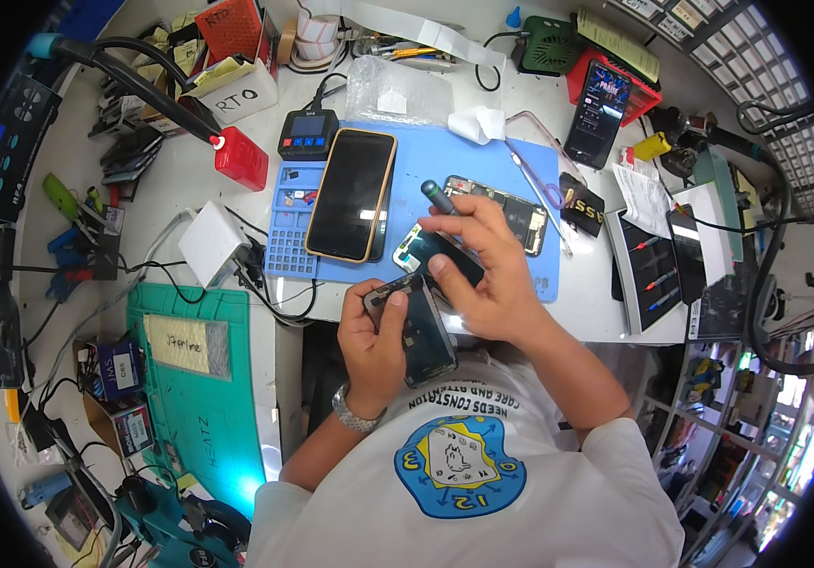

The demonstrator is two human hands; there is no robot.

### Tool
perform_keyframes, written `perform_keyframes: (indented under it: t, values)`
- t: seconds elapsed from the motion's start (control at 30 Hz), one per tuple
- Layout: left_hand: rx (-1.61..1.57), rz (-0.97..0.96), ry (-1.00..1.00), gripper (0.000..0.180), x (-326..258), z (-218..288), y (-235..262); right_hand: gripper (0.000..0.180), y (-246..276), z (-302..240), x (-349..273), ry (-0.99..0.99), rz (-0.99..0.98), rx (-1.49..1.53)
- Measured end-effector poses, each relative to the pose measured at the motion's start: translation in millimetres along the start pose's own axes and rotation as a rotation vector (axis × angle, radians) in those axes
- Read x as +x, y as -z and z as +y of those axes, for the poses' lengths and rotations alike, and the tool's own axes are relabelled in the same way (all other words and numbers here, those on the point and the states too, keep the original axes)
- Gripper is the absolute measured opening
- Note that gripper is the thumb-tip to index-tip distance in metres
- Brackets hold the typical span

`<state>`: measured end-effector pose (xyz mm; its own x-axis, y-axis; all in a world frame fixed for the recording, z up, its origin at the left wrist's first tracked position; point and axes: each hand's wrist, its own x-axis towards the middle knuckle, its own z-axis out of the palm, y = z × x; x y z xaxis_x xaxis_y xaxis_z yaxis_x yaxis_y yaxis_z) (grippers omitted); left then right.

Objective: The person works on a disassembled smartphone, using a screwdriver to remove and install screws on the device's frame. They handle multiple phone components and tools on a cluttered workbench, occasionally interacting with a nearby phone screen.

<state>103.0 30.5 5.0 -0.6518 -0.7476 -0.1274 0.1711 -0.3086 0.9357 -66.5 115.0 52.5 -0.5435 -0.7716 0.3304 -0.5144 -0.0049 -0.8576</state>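
Observation:
My left hand [377,333] is closed round the edge of a dark phone screen panel [423,343], tilted over the table's front edge. Just beyond it, my right hand [487,270] grips a second dark phone screen [414,248], its upper edge showing light parts. A dark green screwdriver [437,196] also sticks out between the fingers of that hand. Behind my right hand, an opened phone body [523,216] lies on the blue work mat [416,156] with its inside parts facing up. A phone in a tan case [351,194] rests left of my hands, over another dark phone-like piece.
A red bottle [239,158] and a small black device with a screen [309,134] stand at the back left. On the right are a propped-up phone [598,114] and a tray of screwdrivers [648,265]. A green mat [208,407] lies at the left, with cables around it.

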Motion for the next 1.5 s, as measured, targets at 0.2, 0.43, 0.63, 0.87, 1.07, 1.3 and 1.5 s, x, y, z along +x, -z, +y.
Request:
perform_keyframes:
  t: [0.2, 0.43, 0.63, 0.87, 1.07, 1.3, 1.5]
  values:
    - [0.002, 0.039, 0.046, 0.017, 11.6, -1.2, -0.9, 0.049, 1.1, 19.3, 39.8, -0.003, 0.196, 0.201]
    - [0.061, 0.037, 0.061, 0.030, 15.6, 0.3, -2.0, 0.068, -11.9, 45.3, 53.4, -0.098, 0.244, 0.372]
    - [0.007, 0.040, 0.037, 0.047, 13.3, 3.7, -7.2, 0.064, -13.9, 54.0, 51.2, -0.119, 0.287, 0.338]
    - [-0.021, 0.032, 0.017, 0.046, 14.2, 0.8, -6.7, 0.065, -14.3, 55.7, 51.1, -0.136, 0.268, 0.325]
    - [0.006, 0.011, 0.044, 0.045, 14.2, 3.5, -4.0, 0.074, -15.8, 32.0, 43.3, -0.086, 0.305, 0.460]
    - [0.055, 0.013, 0.074, 0.043, 14.5, 4.3, -4.3, 0.082, -26.9, 14.9, 19.7, -0.025, 0.217, 0.522]
    - [0.058, 0.013, 0.068, 0.041, 14.1, 4.2, -4.7, 0.079, -34.7, 20.8, 10.7, 0.086, 0.163, 0.430]
